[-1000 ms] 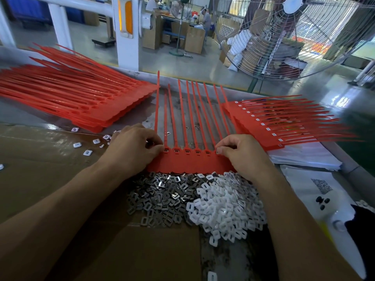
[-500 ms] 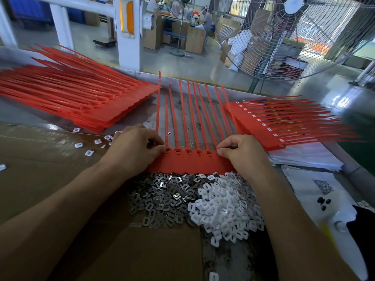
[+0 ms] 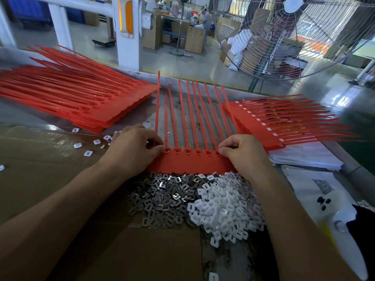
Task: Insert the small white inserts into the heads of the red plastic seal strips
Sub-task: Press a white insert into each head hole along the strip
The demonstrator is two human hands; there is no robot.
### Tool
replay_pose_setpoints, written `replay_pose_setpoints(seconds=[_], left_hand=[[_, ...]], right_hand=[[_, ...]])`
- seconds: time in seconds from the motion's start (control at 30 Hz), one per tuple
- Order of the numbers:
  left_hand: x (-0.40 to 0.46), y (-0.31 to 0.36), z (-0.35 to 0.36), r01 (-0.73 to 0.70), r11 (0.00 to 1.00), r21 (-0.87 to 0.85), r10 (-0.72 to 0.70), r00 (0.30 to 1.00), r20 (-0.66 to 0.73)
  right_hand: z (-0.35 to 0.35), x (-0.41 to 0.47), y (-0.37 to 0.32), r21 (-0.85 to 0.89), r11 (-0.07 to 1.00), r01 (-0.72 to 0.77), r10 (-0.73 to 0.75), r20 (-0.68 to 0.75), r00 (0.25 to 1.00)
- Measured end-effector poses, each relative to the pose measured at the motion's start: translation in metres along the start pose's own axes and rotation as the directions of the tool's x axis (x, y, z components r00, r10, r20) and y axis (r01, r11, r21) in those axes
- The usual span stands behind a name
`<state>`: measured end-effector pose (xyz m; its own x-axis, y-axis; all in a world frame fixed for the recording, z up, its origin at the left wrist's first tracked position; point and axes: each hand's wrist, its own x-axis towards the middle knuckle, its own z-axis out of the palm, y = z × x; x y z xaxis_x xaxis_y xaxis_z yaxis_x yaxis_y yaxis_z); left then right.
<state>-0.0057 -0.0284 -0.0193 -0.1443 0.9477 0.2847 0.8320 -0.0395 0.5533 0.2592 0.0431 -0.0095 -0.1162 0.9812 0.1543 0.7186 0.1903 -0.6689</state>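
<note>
1. Mid-insertion: joined row of red plastic seal strips (image 3: 190,161) flat on tabletop, between both hands.
2. Left hand (image 3: 134,151) and right hand (image 3: 243,153): each grip pinching at an end head; contents hidden.
3. Next, probably: fetch from heap of small white plastic inserts (image 3: 223,207), just beside the row.

a row of seal strips (image 3: 190,161) lies mid tabletop (image 3: 223,260), tails pointing away. the left hand (image 3: 134,153) rests on its left end, the right hand (image 3: 243,154) on its right. just nearer lie metal clips (image 3: 162,199) left, inserts (image 3: 225,207) right. strip stacks lie far left (image 3: 71,100) and far right (image 3: 284,122).
</note>
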Motion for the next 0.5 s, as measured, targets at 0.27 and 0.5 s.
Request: replay_pose_setpoints(seconds=[0.27, 0.5], left_hand=[[0.0, 0.001, -0.001, 0.004, 1.0, -0.007, -0.004, 1.0, 0.006], [0.0, 0.001, 0.0, -0.001, 1.0, -0.002, 0.001, 1.0, 0.003]], right_hand=[[0.0, -0.005, -0.005, -0.031, 0.996, 0.081, -0.08, 0.032, 0.996], [-0.002, -0.024, -0.033, 0.092, 0.94, 0.329, -0.332, 0.465, 0.82]])
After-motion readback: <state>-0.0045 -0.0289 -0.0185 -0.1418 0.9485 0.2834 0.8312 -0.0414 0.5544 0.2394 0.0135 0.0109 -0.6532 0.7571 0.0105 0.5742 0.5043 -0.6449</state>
